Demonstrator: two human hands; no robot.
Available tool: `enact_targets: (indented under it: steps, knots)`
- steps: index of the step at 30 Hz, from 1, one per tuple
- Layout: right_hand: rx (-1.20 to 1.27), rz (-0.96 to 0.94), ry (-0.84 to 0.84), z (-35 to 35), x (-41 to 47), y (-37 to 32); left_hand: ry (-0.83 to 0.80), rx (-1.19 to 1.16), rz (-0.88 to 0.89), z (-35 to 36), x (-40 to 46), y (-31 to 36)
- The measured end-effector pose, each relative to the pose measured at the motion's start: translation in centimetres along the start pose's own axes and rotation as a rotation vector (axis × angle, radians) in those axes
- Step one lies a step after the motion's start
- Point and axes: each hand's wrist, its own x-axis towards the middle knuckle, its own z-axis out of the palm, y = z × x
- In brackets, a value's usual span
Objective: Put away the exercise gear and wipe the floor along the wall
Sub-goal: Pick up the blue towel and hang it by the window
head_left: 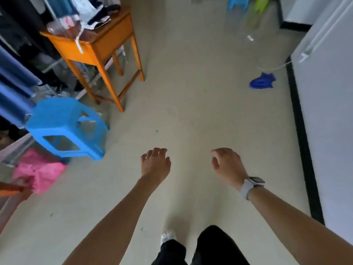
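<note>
A crumpled blue cloth (262, 81) lies on the pale floor (191, 111) close to the white wall (328, 104) with its black baseboard (299, 119) on the right. My left hand (155, 163) and my right hand (227, 164) hang out in front of me above the floor, both holding nothing, fingers loosely curled and apart. A white watch sits on my right wrist. The cloth lies well ahead and to the right of my right hand. I cannot pick out any exercise gear with certainty.
An orange wooden table (99, 46) piled with clothes stands at the left, a blue plastic stool (65, 127) nearer me, a pink cloth (40, 171) beside it. Hanging clothes line the left edge. Far ahead are a second blue stool (237, 2) and a green object (260, 3). A white cord (275, 66) trails from the wall.
</note>
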Motion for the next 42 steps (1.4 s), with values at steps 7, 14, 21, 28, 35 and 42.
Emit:
enact_targets:
  steps: [7, 14, 21, 28, 35, 42]
  knots:
    - [0.04, 0.303, 0.015, -2.7, 11.2, 10.9, -0.126, 0.051, 0.299, 0.0, 18.7, 11.8]
    - [0.1, 0.446, 0.011, -8.0, 28.2, 23.8, -0.107, 0.057, 0.367, -1.5, 38.5, 25.8]
    - [0.14, 0.474, -0.001, -14.6, 45.3, 32.2, -0.06, 0.021, 0.384, -5.6, 54.6, 33.9]
    - [0.162, 0.549, 0.006, -17.3, 64.6, 39.0, -0.1, 0.092, 0.349, -7.3, 76.7, 38.7]
    - [0.229, 0.729, 0.028, -23.2, 81.4, 45.8, -0.123, 0.139, 0.521, -11.9, 97.1, 48.4]
    - [0.293, 0.898, 0.079, -27.0, 90.9, 56.4, -0.221, 0.238, 0.728, -10.8, 112.0, 61.6]
